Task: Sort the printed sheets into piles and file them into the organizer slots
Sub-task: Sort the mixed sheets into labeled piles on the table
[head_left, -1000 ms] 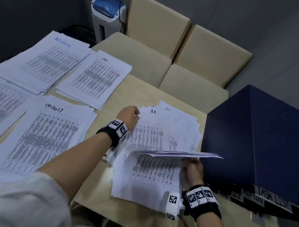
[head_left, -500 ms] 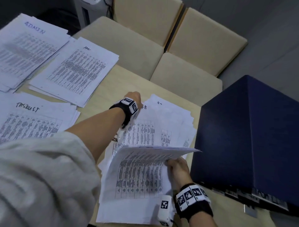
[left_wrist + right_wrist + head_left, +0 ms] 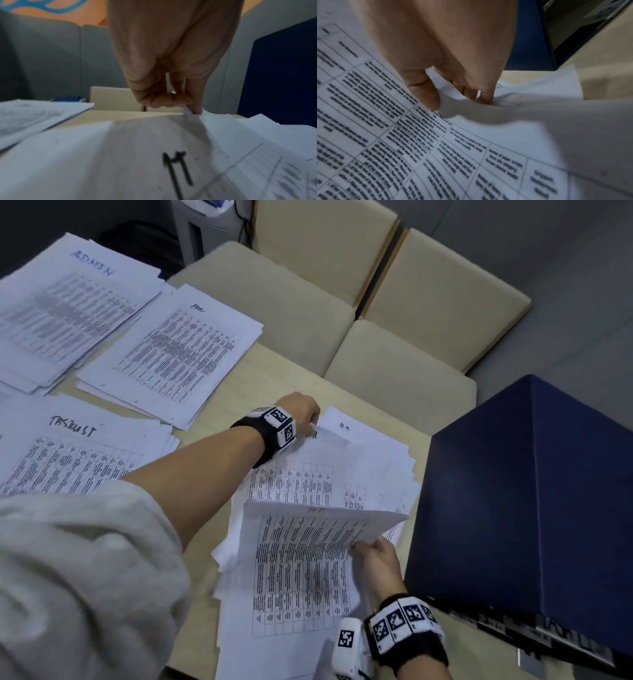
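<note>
A loose, unsorted heap of printed sheets [image 3: 329,474] lies on the table beside the dark blue organizer [image 3: 534,508]. My left hand [image 3: 303,409] reaches across to the heap's far corner and pinches the corner of a sheet [image 3: 190,113] between thumb and fingers. My right hand [image 3: 375,556] holds up a sheaf of printed sheets [image 3: 308,549] by its right edge, thumb on top [image 3: 426,94] and fingers curled beneath. Sorted piles lie to the left: ADMIN [image 3: 65,302], a middle pile [image 3: 178,350] and TASKLIST [image 3: 68,460].
The organizer's labelled slots [image 3: 548,635] open toward me at the lower right. Two beige chairs [image 3: 404,313] stand past the table's far edge. A shredder [image 3: 205,220] stands at the back. Bare tabletop [image 3: 260,385] shows between the middle pile and the heap.
My left hand has slid further toward the heap's far corner and taken hold of a sheet corner. The sheaf in my right hand has tilted up, showing its printed face.
</note>
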A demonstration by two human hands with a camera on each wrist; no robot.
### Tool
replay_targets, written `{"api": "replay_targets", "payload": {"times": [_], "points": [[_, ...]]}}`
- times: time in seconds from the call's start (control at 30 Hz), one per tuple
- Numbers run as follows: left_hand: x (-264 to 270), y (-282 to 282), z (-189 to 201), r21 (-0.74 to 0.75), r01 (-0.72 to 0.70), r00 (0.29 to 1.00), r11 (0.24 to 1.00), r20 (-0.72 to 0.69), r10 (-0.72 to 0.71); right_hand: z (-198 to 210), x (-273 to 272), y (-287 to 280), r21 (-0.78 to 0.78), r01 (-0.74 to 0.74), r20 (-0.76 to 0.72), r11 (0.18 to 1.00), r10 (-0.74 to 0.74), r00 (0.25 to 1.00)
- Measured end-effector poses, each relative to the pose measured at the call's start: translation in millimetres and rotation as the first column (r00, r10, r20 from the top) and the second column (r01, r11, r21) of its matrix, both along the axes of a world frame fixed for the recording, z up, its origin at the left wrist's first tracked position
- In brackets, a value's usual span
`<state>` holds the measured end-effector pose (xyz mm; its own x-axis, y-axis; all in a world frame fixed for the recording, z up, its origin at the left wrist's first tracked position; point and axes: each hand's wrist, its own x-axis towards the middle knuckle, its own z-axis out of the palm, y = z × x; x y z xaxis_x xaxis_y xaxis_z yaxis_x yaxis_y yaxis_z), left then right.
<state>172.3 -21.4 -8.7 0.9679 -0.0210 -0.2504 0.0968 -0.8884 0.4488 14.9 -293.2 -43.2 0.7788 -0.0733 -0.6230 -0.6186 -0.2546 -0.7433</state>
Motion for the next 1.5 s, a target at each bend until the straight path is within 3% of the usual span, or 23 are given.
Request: {"api": "replay_targets", "payload": {"times": [0.1, 0.17, 0.3, 0.4, 0.47, 0.57, 0.67, 0.73, 0.83, 0.97, 1.03, 1.1, 1.17, 1.33, 1.43, 1.5], "points": [[-2, 4, 17, 0.002, -0.053, 0.988, 0.999, 0.145, 0.053, 9, -2, -1, -0.016, -0.025, -0.002, 1.0, 0.025, 1.0], [-2, 7, 36, -0.126, -0.185, 0.947, 0.975, 0.244, 0.211, 9, -3, -2, -0.008, -0.012, -0.012, 1.0, 0.012, 1.0], [2, 25, 81, -0.466, -0.352, 0.762, 0.812, 0.361, 0.538, 3, -6, -6, 0.009, -0.002, -0.011, 1.0, 0.002, 1.0], [2, 43, 124, -0.708, -0.21, 0.637, 0.674, 0.424, 0.644, 5, -9, -9, 0.029, 0.0, 0.002, 1.0, 0.0, 1.0], [-7, 52, 156, -0.782, -0.062, 0.608, 0.62, 0.463, 0.645, 11, -12, -9, 0.049, -0.008, 0.04, 0.999, 0.006, 0.999], [-30, 60, 198, -0.802, 0.194, 0.649, 0.565, 0.537, 0.539, 36, -10, -1, 0.117, 0.034, 0.196, 0.993, -0.056, 0.979], [-57, 61, 220, -0.792, 0.317, 0.751, 0.522, 0.545, 0.372, 75, 7, 4, 0.203, 0.01, 0.359, 0.979, -0.084, 0.93], [-76, 57, 227, -0.802, 0.34, 0.815, 0.491, 0.512, 0.273, 101, 23, 9, 0.26, -0.051, 0.463, 0.964, -0.078, 0.883], [-98, 49, 227, -0.84, 0.354, 0.872, 0.412, 0.456, 0.179, 136, 45, 20, 0.391, -0.093, 0.465, 0.916, -0.109, 0.878], [-115, 49, 220, -0.922, 0.332, 0.897, 0.198, 0.373, 0.238, 174, 65, 33, 0.433, -0.175, 0.57, 0.884, -0.118, 0.813], [-121, 51, 221, -0.944, 0.302, 0.901, 0.131, 0.327, 0.283, 187, 71, 39, 0.397, -0.199, 0.634, 0.896, -0.111, 0.765], [-125, 50, 221, -0.967, 0.221, 0.893, 0.129, 0.253, 0.372, 196, 73, 44, 0.374, -0.192, 0.674, 0.907, -0.124, 0.728], [-130, 49, 215, -0.978, 0.11, 0.883, 0.177, 0.178, 0.434, 198, 74, 47, 0.357, -0.132, 0.705, 0.924, -0.174, 0.688], [-164, 31, 161, -0.937, 0.086, 0.937, 0.338, 0.191, 0.292, 193, 64, 58, 0.378, 0.025, 0.73, 0.925, -0.315, 0.607], [-165, 12, 129, -0.911, 0.035, 0.817, 0.411, 0.263, 0.513, 176, 53, 63, 0.385, 0.041, 0.719, 0.922, -0.327, 0.613], [-164, 6, 107, -0.922, -0.02, 0.733, 0.386, 0.249, 0.633, 150, 47, 60, 0.386, 0.031, 0.628, 0.922, -0.287, 0.724]]}}
